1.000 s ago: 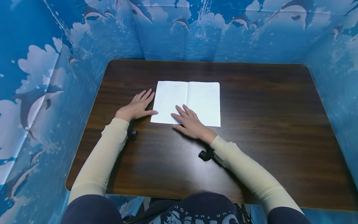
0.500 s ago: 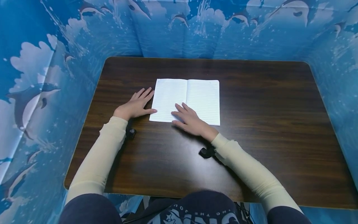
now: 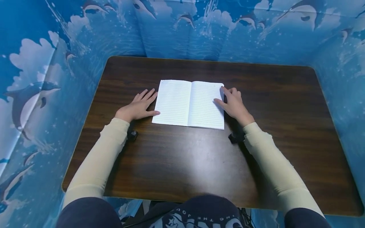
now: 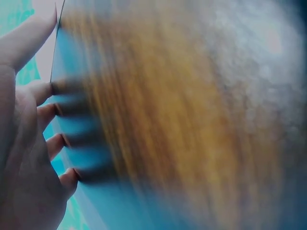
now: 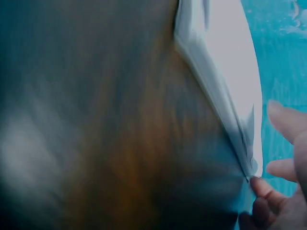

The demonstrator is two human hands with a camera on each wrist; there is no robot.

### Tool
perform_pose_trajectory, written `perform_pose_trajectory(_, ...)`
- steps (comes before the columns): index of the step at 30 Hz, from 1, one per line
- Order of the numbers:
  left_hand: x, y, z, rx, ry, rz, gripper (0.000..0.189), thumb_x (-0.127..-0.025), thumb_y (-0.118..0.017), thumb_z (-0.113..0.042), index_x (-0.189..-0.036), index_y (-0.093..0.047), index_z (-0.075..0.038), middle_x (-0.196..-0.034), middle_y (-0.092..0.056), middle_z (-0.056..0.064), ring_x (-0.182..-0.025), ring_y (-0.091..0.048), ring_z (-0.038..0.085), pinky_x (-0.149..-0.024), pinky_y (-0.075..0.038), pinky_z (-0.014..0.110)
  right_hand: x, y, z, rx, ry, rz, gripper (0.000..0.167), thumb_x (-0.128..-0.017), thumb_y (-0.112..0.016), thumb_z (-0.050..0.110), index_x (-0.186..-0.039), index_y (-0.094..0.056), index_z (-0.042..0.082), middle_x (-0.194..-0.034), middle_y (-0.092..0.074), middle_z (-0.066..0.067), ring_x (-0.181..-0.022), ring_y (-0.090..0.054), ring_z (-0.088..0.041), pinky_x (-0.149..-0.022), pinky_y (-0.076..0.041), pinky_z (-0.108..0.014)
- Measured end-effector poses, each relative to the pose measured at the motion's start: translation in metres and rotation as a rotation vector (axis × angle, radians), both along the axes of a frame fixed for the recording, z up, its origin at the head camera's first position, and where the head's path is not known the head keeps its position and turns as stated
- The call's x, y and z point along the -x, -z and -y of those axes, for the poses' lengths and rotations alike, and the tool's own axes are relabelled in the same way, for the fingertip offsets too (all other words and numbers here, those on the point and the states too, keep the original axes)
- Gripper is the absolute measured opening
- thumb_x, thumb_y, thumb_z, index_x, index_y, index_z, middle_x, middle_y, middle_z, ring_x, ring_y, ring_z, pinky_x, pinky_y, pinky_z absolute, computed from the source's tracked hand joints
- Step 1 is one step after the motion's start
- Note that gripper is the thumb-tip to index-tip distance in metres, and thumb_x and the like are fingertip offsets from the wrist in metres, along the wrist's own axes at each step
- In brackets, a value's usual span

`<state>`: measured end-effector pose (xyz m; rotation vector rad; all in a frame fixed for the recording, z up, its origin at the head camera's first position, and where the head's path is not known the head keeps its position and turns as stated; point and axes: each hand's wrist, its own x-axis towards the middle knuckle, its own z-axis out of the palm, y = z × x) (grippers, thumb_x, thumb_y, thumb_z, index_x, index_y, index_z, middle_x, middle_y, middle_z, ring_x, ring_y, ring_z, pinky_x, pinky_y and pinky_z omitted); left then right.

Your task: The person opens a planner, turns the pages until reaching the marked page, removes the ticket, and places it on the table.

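A lined notebook (image 3: 174, 101) lies spread flat on the dark wooden table, its pages white. To its left, my left hand (image 3: 138, 107) rests on the table with fingers spread, and its thumb touches the left page's edge. My right hand (image 3: 234, 103) is at the notebook's right edge, with its thumb extended over the right page and its fingertips at the upper right edge. In the right wrist view, a fingertip (image 5: 261, 187) meets the edge of the pages (image 5: 230, 86), while the thumb stands apart from the paper.
The brown table (image 3: 271, 158) reaches well beyond the notebook on both sides. Blue dolphin-print cloth (image 3: 182, 34) hangs behind and at the sides. A small black camera sits under each wrist, and the person's dark shirt (image 3: 209, 205) is at the front edge.
My right hand has moved from the notebook's lower middle to its right edge, uncovering the center fold. My left hand stays in place.
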<state>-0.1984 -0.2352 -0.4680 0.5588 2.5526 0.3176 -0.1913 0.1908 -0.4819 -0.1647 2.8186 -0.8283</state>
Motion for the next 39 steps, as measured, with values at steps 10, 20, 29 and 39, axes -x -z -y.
perform_pose_trajectory(10,-0.001,-0.001,0.001,0.016,0.012,0.023,0.101,-0.100,-0.052,-0.068,-0.169,0.006,-0.021,-0.177,0.015,0.004,-0.163,0.016,0.037,-0.130,0.006,0.063,0.005,0.003,0.008,-0.170,-0.047,0.048,0.096,-0.097,-0.064,0.062,-0.167,-0.020,0.014,-0.132,-0.042,-0.029,-0.112,-0.038,-0.036,-0.087,-0.034,-0.046)
perform_pose_trajectory(20,-0.002,0.003,0.004,0.008,0.014,0.011,0.102,-0.099,-0.050,-0.071,-0.169,0.006,-0.023,-0.177,0.015,0.003,-0.163,0.016,0.037,-0.129,0.006,0.064,-0.005,0.001,0.017,-0.154,-0.015,0.003,0.072,-0.101,-0.066,0.048,-0.162,-0.040,0.020,-0.135,-0.050,-0.027,-0.112,-0.041,-0.038,-0.092,-0.035,-0.050)
perform_pose_trajectory(29,-0.003,0.003,0.004,0.013,0.006,0.011,0.102,-0.098,-0.050,-0.072,-0.169,0.006,-0.023,-0.177,0.014,0.004,-0.163,0.016,0.036,-0.130,0.006,0.064,-0.006,-0.005,0.021,0.083,0.046,0.060,0.076,-0.101,-0.071,0.024,-0.164,-0.032,0.009,-0.136,-0.062,-0.025,-0.111,-0.061,-0.035,-0.098,-0.055,-0.051)
perform_pose_trajectory(39,-0.001,0.002,0.002,0.018,0.007,0.008,0.103,-0.098,-0.050,-0.073,-0.169,0.005,-0.023,-0.177,0.015,0.002,-0.163,0.016,0.036,-0.130,0.006,0.063,-0.016,-0.013,-0.003,0.560,0.164,0.229,0.087,-0.108,-0.055,0.040,-0.169,-0.001,0.012,-0.147,-0.051,-0.024,-0.126,-0.054,-0.034,-0.114,-0.046,-0.049)
